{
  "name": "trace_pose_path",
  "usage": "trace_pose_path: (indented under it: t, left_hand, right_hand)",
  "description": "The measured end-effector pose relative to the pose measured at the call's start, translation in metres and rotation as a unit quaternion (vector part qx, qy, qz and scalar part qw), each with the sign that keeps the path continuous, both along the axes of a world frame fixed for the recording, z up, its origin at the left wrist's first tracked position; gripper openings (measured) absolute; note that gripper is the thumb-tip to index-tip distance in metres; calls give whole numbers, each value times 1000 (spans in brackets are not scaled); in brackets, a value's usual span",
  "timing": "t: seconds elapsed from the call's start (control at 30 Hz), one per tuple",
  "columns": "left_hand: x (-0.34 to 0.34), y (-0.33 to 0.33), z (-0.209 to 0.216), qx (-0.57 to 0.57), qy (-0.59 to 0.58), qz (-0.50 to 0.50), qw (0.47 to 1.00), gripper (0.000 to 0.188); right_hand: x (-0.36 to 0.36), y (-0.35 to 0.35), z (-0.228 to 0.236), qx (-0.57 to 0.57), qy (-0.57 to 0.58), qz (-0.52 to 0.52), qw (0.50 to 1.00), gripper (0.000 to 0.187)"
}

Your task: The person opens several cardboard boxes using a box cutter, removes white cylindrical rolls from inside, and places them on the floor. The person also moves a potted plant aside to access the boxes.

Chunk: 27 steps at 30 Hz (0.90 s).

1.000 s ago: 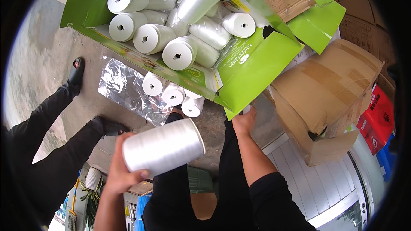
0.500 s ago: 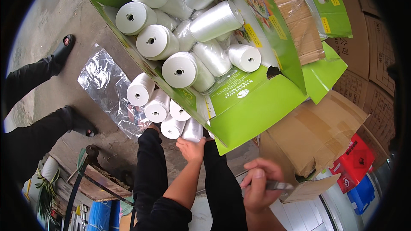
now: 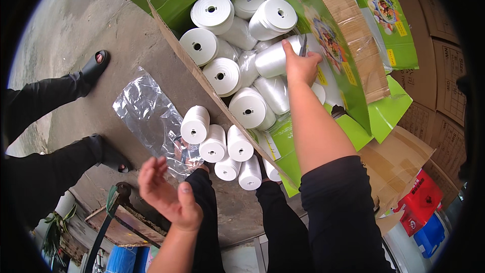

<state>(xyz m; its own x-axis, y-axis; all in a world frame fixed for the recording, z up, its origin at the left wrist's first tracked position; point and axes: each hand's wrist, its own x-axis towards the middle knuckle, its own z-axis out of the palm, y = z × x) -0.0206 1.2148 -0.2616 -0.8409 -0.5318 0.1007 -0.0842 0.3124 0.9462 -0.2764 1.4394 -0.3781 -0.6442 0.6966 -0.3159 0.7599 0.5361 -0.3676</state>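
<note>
My left hand (image 3: 172,194) is open and holds nothing. Its fingers are spread above the floor, near the crumpled clear plastic bag (image 3: 149,114). My right hand (image 3: 303,68) reaches into the green cardboard box (image 3: 197,83). It holds a slim, dark metal tool (image 3: 303,45), perhaps a blade or snips, pointing up between the fingers. That hand also lies against a white spool (image 3: 273,61) on its side; how firmly it grips the spool, I cannot tell. Several more white spools (image 3: 212,12) fill the box, some upright, others in clear plastic. Outside the box's near wall stand several spools (image 3: 212,144) in a cluster.
Brown cartons (image 3: 444,76) are stacked at the right, and a brown box flap (image 3: 399,167) sticks out below the green box. Red (image 3: 422,202) and blue (image 3: 429,235) containers sit lower right. At left, another person's legs (image 3: 55,88) show in dark trousers and slides.
My left hand has let go of the clustered spools and moved left. My right hand has gone up and into the box with the metal tool. The whole view has shifted.
</note>
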Motion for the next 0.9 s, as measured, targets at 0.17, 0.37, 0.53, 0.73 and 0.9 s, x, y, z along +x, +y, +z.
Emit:
trace_pose_path:
  t: [0.17, 0.37, 0.53, 0.73, 0.9]
  left_hand:
    - [-241, 13, 44, -317, -22, -340, 885, 36]
    - [-347, 103, -79, -485, -242, -350, 764, 106]
    - [-334, 106, -87, -395, -318, -329, 797, 89]
    - [-262, 57, 18, -256, -125, -405, 869, 100]
    - [-111, -41, 119, 51, -269, -401, 874, 125]
  right_hand:
    - [24, 10, 1, -2, 37, 26, 999, 87]
    - [88, 19, 75, -72, 172, 132, 974, 103]
    - [204, 60, 225, -228, 249, 83, 938, 116]
    - [359, 92, 299, -320, 128, -45, 938, 117]
    - [391, 79, 260, -259, -53, -3, 964, 101]
